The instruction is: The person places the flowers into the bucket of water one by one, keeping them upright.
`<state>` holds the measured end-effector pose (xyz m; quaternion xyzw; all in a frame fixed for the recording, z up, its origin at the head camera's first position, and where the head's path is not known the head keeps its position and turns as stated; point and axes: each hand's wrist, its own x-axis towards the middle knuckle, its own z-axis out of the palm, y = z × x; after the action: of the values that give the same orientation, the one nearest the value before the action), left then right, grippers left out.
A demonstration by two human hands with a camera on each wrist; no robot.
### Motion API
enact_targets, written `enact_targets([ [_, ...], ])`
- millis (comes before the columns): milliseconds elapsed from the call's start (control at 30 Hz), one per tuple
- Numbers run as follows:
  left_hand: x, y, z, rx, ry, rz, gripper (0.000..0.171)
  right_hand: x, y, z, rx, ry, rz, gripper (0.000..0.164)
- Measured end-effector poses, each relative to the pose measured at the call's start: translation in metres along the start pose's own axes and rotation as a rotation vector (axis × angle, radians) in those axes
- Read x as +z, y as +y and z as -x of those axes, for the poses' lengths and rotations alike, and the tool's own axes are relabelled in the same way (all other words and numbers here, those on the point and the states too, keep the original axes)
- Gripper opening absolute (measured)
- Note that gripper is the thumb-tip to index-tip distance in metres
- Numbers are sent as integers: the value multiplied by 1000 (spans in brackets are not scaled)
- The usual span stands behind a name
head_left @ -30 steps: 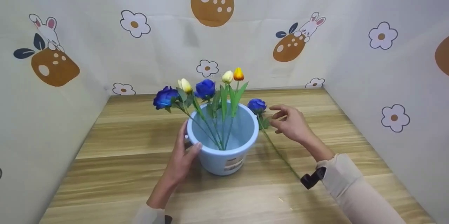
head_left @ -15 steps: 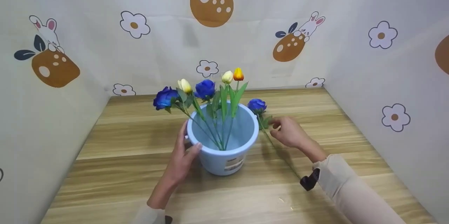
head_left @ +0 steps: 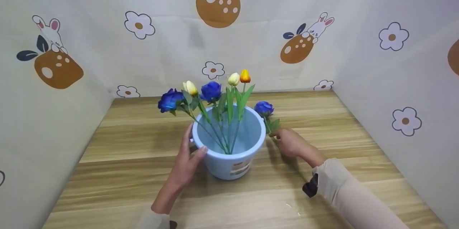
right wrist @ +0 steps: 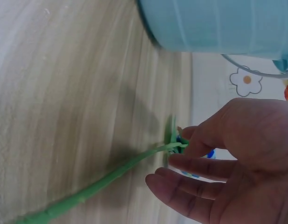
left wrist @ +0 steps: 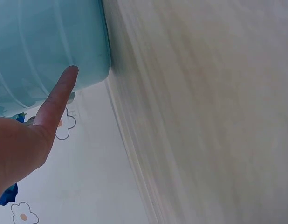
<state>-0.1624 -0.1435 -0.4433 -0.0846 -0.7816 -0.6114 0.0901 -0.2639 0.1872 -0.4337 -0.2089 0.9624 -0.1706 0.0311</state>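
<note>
A light blue bucket (head_left: 219,171) stands upright on the wooden table, with several artificial flowers leaning inside it. My left hand (head_left: 184,164) holds the bucket's left side, thumb at the near rim and fingers along the outer wall. In the left wrist view, one finger (left wrist: 55,102) lies straight against the wall. To the bucket's right, a blue rose (head_left: 264,108) with a long green stem (right wrist: 102,186) lies on the table. My right hand (head_left: 291,143) pinches this stem just below the leaves between thumb and forefinger; the other fingers are loosely bent.
Two blue roses, two pale yellow tulips (head_left: 233,79) and an orange tulip (head_left: 245,76) rise above the bucket's rim. Patterned cloth walls (head_left: 172,53) close in the wooden table (head_left: 125,143) at the back and both sides. A thin handle (right wrist: 246,69) hangs from the bucket.
My right hand has come down and toward me from beside the rose's head to its stem, and its fingers have closed on it. The left hand and bucket have stayed put.
</note>
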Motion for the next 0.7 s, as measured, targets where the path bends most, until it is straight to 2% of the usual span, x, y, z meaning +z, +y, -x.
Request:
enact_targets([
  [233, 0, 0, 0, -16, -6, 0, 71, 11, -2, -4, -8, -22, 72, 27],
  [433, 0, -1, 0, -16, -10, 20, 72, 12, -2, -6, 4, -43, 120, 12],
  [700, -1, -1, 0, -8, -17, 38, 73, 10, 1, -6, -16, -27, 81, 17],
])
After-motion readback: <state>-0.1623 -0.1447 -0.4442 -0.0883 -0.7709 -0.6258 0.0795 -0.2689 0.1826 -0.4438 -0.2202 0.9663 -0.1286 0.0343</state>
